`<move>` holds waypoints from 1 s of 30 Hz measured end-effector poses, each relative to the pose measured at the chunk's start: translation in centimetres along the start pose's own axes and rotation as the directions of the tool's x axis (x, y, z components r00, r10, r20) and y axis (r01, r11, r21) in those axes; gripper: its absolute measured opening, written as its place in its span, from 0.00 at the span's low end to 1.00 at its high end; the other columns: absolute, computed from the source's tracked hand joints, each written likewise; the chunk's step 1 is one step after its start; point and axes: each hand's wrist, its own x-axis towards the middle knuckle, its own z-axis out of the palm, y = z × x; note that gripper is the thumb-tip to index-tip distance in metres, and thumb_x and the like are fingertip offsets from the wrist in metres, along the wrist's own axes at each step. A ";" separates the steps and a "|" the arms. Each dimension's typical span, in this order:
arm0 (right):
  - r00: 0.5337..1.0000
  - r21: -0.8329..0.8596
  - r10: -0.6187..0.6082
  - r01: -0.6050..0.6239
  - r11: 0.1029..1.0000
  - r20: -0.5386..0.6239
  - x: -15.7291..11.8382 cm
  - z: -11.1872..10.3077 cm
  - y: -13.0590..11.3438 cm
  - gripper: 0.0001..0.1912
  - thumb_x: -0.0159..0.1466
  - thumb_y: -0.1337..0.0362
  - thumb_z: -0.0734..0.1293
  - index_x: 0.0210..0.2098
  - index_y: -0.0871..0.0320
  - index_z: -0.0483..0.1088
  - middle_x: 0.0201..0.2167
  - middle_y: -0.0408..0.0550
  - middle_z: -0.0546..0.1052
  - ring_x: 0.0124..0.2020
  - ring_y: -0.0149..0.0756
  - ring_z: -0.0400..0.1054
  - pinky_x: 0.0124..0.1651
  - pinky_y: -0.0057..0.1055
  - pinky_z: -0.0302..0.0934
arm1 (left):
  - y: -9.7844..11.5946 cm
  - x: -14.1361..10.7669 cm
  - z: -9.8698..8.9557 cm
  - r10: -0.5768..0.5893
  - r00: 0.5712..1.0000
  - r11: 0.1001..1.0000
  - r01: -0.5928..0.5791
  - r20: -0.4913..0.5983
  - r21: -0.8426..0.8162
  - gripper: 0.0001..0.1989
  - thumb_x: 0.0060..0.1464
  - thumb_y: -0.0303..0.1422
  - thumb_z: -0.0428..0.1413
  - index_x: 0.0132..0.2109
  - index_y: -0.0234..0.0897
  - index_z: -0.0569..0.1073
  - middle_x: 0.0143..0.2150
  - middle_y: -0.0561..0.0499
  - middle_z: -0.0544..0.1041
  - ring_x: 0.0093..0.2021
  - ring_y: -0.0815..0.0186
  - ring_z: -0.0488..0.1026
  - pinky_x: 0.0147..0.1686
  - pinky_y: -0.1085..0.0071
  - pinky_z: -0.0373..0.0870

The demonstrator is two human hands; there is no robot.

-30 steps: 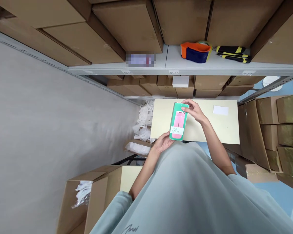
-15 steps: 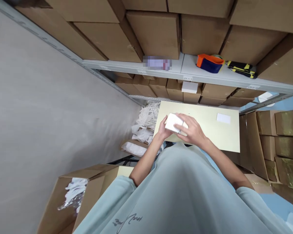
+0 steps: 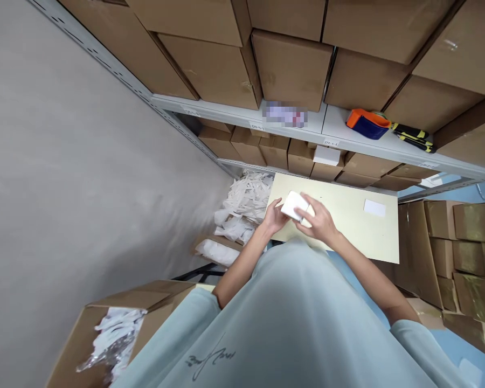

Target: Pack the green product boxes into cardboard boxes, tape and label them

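A small white box [image 3: 294,205] is between my two hands, above the pale yellow tabletop [image 3: 339,226]. My right hand [image 3: 320,220] grips it from the right, with fingers at its far edge and across its near side. From the left, my left hand [image 3: 274,216] cups the box's lower left side. The left thumb sticks out apart from it, and the other left fingers are partly hidden beneath. A flat white card or paper [image 3: 374,208] lies on the tabletop to the right.
Shelves with cardboard boxes [image 3: 293,70] rise beyond the table; an orange and blue holder [image 3: 367,124] and black-yellow cutters [image 3: 413,137] sit on one. White paper strips [image 3: 248,191] pile up at left. An open carton [image 3: 70,345] stands lower left, stacked cartons [image 3: 472,231] right.
The view has shifted slightly, so the shelf appears lower and farther right. The white box has turned a little in my hands, and both hands stay close about it.
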 end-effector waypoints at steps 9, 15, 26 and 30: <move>0.392 0.679 0.917 -0.655 0.332 -0.070 6.3 3.3 7.9 0.19 0.70 0.44 0.70 0.47 0.51 0.72 0.45 0.44 0.80 0.44 0.36 0.77 0.45 0.30 0.77 | 2.3 -4.2 -1.8 0.450 0.882 0.800 -0.466 0.136 0.378 0.15 0.56 0.33 0.70 0.49 0.36 0.82 0.46 0.44 0.86 0.43 0.62 0.83 0.44 0.68 0.79; -0.114 0.655 0.812 -0.533 -0.536 0.572 4.3 9.9 4.6 0.10 0.78 0.53 0.61 0.45 0.52 0.68 0.35 0.44 0.76 0.31 0.33 0.74 0.32 0.25 0.77 | 7.4 -3.1 -0.4 0.626 0.628 0.214 -0.709 0.463 0.672 0.17 0.57 0.34 0.69 0.53 0.39 0.86 0.45 0.48 0.83 0.35 0.67 0.76 0.38 0.71 0.75; -0.274 0.598 0.810 -0.561 -0.573 0.519 2.7 13.2 3.9 0.12 0.75 0.50 0.67 0.47 0.52 0.69 0.36 0.46 0.74 0.31 0.35 0.73 0.29 0.27 0.76 | 6.2 -1.6 -6.2 0.584 0.638 -0.043 -0.594 0.502 0.804 0.17 0.69 0.33 0.62 0.62 0.41 0.85 0.49 0.46 0.80 0.39 0.65 0.78 0.44 0.67 0.81; -0.258 0.578 0.863 -0.655 -0.487 0.435 3.5 11.9 6.9 0.10 0.74 0.52 0.69 0.47 0.50 0.71 0.38 0.42 0.75 0.33 0.31 0.71 0.33 0.23 0.74 | 4.6 0.2 -8.1 0.659 0.544 -0.148 -0.582 0.519 0.799 0.17 0.71 0.37 0.63 0.63 0.41 0.84 0.61 0.39 0.79 0.62 0.52 0.79 0.65 0.53 0.79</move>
